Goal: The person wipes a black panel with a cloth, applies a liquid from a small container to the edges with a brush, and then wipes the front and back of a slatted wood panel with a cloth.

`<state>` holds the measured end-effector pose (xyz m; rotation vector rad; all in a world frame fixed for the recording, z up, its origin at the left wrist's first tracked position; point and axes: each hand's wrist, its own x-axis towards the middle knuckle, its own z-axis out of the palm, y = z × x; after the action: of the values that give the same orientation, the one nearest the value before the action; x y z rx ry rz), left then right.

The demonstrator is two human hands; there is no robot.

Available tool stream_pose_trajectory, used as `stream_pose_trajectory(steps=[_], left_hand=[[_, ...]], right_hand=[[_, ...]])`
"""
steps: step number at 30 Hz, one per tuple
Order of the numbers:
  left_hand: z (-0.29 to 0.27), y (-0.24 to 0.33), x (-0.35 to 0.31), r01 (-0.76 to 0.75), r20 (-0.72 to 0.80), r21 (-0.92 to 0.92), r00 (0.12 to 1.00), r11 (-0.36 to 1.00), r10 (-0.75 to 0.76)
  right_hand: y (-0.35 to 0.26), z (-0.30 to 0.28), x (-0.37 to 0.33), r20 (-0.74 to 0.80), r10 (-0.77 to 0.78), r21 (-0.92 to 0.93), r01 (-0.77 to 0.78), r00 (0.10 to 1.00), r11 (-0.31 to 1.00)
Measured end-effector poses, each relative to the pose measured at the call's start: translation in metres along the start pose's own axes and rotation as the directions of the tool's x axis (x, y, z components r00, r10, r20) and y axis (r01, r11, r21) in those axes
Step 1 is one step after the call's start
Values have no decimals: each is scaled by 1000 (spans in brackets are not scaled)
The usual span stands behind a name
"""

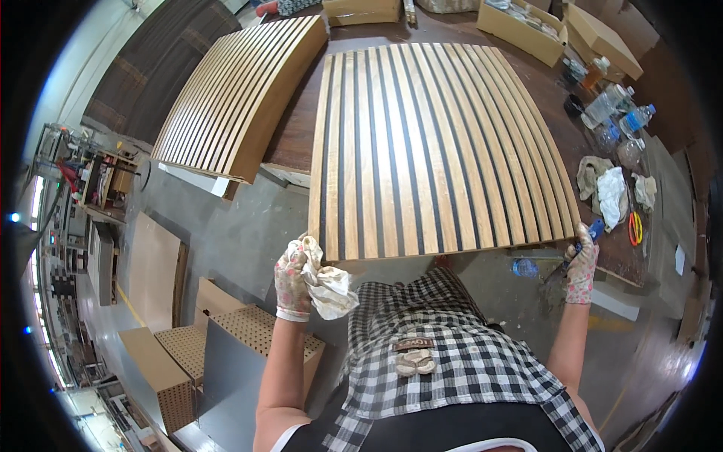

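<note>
A slatted wooden panel (429, 151), pale strips with dark grooves between, lies on the dark brown table in front of me. At its near left corner my left hand (292, 279), in a stained patterned glove, is closed around a crumpled, stained white cloth (330, 286). The cloth hangs down beside the panel's front edge. My right hand (581, 271), gloved alike, is at the near right corner, its fingers closed on a blue-handled tool (596, 228). What kind of tool it is, I cannot tell, as the glove hides much of it.
A second slatted panel (233, 98) rests at the left. Bottles (602, 105), rags (611, 197) and coloured rings (636, 228) sit along the table's right side. Open cardboard boxes (523, 29) stand at the back. Perforated boards (181, 346) are on the floor, lower left.
</note>
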<state>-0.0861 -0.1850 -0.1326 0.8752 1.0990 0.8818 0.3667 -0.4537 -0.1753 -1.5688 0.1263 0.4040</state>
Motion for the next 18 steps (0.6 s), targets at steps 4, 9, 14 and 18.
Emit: stream_pose_trajectory(steps=[4,9,14,18], left_hand=[[-9,3,-7,31,-46,-63,998,998,-34],[-6,6,-12,29,-63,-92,997,995,-35],[-11,2,-11,44,31,-60,999,997,-42],[-14,-10,-8,3,69,-78,998,997,3]], right_hand=[[-8,2,-8,33,-44,-53,46,999,998],[-15,-4,-6,78,54,18,-56,995,998],[-17,-10,-2,62,113,-35,-111,992,993],[-13,-12,-2,49,86,-92,-82,995,992]])
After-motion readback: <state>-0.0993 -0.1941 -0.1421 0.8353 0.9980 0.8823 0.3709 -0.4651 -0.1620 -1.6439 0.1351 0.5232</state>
